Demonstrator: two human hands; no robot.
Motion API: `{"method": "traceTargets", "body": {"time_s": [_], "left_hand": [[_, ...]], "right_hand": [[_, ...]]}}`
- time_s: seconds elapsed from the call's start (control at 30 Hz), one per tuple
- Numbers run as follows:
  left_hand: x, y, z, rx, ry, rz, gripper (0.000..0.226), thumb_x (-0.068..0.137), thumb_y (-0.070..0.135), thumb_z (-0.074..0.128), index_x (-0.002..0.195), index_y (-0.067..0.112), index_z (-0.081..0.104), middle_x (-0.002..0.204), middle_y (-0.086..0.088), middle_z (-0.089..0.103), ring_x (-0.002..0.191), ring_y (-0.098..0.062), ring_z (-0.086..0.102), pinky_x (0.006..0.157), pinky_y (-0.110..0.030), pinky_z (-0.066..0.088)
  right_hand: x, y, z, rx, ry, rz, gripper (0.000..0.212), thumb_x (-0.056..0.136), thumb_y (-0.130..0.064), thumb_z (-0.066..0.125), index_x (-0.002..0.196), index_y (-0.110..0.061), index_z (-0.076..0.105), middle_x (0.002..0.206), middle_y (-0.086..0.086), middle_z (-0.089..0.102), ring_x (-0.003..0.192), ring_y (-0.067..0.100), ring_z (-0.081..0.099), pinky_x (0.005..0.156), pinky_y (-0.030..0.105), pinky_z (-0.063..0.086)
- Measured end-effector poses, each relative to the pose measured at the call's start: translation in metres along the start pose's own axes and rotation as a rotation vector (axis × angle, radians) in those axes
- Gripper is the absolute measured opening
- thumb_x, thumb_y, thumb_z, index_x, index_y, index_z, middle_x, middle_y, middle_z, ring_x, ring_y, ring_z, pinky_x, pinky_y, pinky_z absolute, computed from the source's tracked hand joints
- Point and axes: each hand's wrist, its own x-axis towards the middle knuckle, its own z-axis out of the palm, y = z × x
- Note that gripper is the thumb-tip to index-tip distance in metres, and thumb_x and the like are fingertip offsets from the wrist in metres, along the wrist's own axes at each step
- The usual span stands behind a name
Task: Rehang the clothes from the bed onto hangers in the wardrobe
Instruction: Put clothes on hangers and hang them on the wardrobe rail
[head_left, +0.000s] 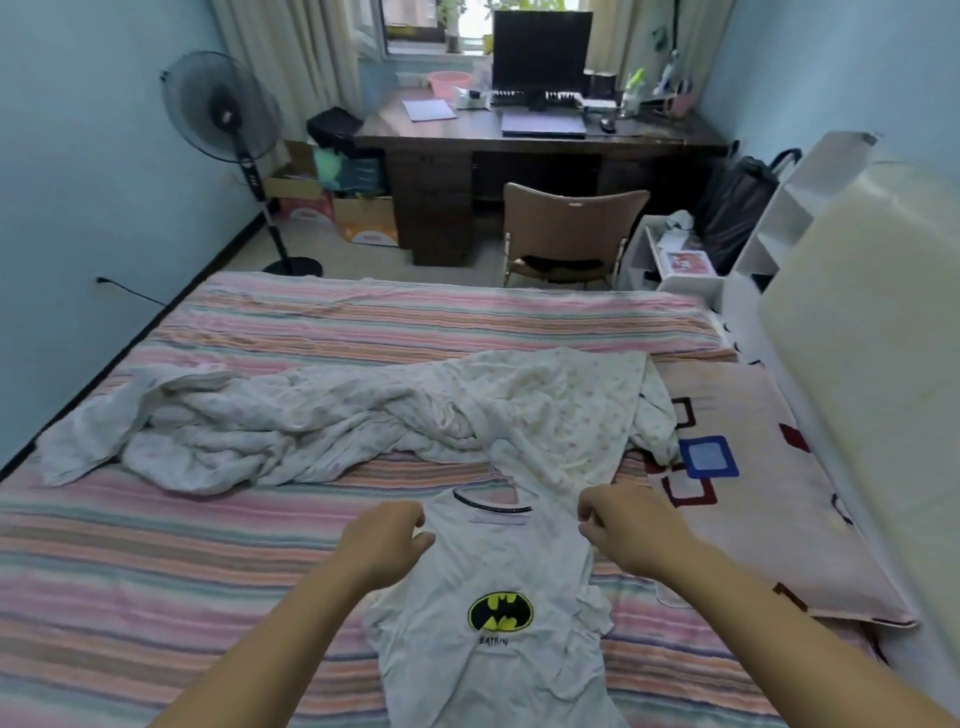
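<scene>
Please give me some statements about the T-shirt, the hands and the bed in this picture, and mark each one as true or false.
1. Both hands grip the white T-shirt at its shoulders. True: left hand, right hand.
2. The T-shirt hangs in a wardrobe. False: it lies on the striped bed.
3. A crumpled white blanket lies beyond the T-shirt. True.
4. The T-shirt's emblem is red. False: it is yellow and black.
5. The chair stands on the bed. False: it is at the desk.
</scene>
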Motion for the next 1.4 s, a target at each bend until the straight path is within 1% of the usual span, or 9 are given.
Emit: {"method": "traceTargets", "body": {"time_s": [0.23, 0.5, 0.7, 0.77, 0.9, 1.0, 1.1, 1.27, 1.4], "left_hand": [[0.141, -0.042, 0.086, 0.014, -0.042, -0.01, 0.032, 0.1, 0.04, 0.045, 0.121, 0.018, 0.056, 0.123, -0.002, 0.062, 0.11, -0.023, 0.059, 0.083, -0.034, 0.045], [0.275, -0.089, 0.201, -0.015, -0.097, -0.07, 0.034, 0.102, 0.036, 0.041, 0.131, 0.018, 0.047, 0.135, -0.002, 0.055, 0.12, -0.022, 0.053, 0.092, -0.033, 0.046], [0.352, -0.111, 0.266, -0.117, -0.147, -0.087, 0.066, 0.101, 0.029, 0.048, 0.156, 0.013, 0.015, 0.162, -0.004, 0.023, 0.145, -0.023, 0.031, 0.112, -0.036, 0.033], [0.369, -0.12, 0.286, -0.119, -0.228, -0.042, 0.064, 0.097, 0.027, 0.054, 0.151, 0.013, 0.024, 0.155, -0.006, 0.034, 0.136, -0.027, 0.042, 0.107, -0.039, 0.039], [0.385, -0.137, 0.302, -0.074, -0.171, -0.053, 0.04, 0.097, 0.028, 0.051, 0.135, 0.019, 0.042, 0.141, -0.005, 0.047, 0.126, -0.033, 0.04, 0.1, -0.042, 0.04], [0.387, -0.15, 0.305, -0.13, -0.117, -0.13, 0.015, 0.098, 0.036, 0.052, 0.1, 0.024, 0.061, 0.111, -0.004, 0.066, 0.107, -0.029, 0.055, 0.088, -0.039, 0.047], [0.362, -0.149, 0.309, -0.149, -0.064, -0.118, 0.033, 0.1, 0.035, 0.051, 0.069, 0.023, 0.05, 0.078, 0.002, 0.061, 0.079, -0.023, 0.056, 0.065, -0.032, 0.04], [0.283, -0.157, 0.284, -0.311, 0.05, 0.01, 0.022, 0.099, 0.029, 0.049, 0.079, 0.023, 0.041, 0.079, 0.003, 0.059, 0.078, -0.028, 0.056, 0.067, -0.038, 0.042], [0.217, -0.151, 0.218, -0.401, 0.19, 0.102, 0.019, 0.091, 0.038, 0.05, 0.08, 0.028, 0.038, 0.066, 0.003, 0.054, 0.066, -0.019, 0.053, 0.064, -0.037, 0.044]], "right_hand": [[0.111, 0.047, 0.105, 0.071, -0.014, 0.142, 0.022, 0.096, -0.035, 0.053, 0.114, -0.026, 0.062, 0.104, -0.005, 0.066, 0.095, 0.016, 0.061, 0.081, 0.035, 0.052], [0.239, 0.097, 0.214, 0.152, -0.069, 0.254, 0.036, 0.098, -0.035, 0.053, 0.133, -0.027, 0.054, 0.129, -0.001, 0.06, 0.113, 0.021, 0.059, 0.088, 0.033, 0.049], [0.306, 0.12, 0.286, 0.164, -0.152, 0.283, 0.057, 0.101, -0.031, 0.05, 0.153, -0.025, 0.029, 0.153, 0.002, 0.042, 0.136, 0.025, 0.044, 0.106, 0.037, 0.041], [0.321, 0.125, 0.309, 0.158, -0.229, 0.278, 0.058, 0.101, -0.031, 0.049, 0.153, -0.02, 0.025, 0.155, 0.005, 0.039, 0.136, 0.028, 0.042, 0.107, 0.038, 0.039], [0.336, 0.13, 0.341, 0.137, -0.262, 0.294, 0.046, 0.101, -0.033, 0.045, 0.142, -0.012, 0.037, 0.142, 0.012, 0.046, 0.127, 0.033, 0.046, 0.104, 0.042, 0.041], [0.336, 0.13, 0.349, 0.161, -0.18, 0.311, 0.017, 0.103, -0.028, 0.044, 0.096, -0.017, 0.053, 0.106, 0.008, 0.061, 0.101, 0.029, 0.057, 0.083, 0.038, 0.046], [0.323, 0.131, 0.345, 0.195, -0.142, 0.289, 0.028, 0.102, -0.029, 0.049, 0.075, -0.023, 0.044, 0.087, 0.001, 0.059, 0.084, 0.023, 0.055, 0.068, 0.035, 0.039], [0.273, 0.11, 0.304, 0.338, 0.03, 0.193, 0.021, 0.102, -0.029, 0.051, 0.081, -0.023, 0.049, 0.076, -0.003, 0.061, 0.072, 0.016, 0.055, 0.062, 0.03, 0.038], [0.222, 0.073, 0.234, 0.433, 0.195, 0.022, 0.027, 0.099, -0.027, 0.057, 0.077, -0.034, 0.042, 0.065, -0.007, 0.054, 0.062, 0.007, 0.052, 0.057, 0.025, 0.038]]}}
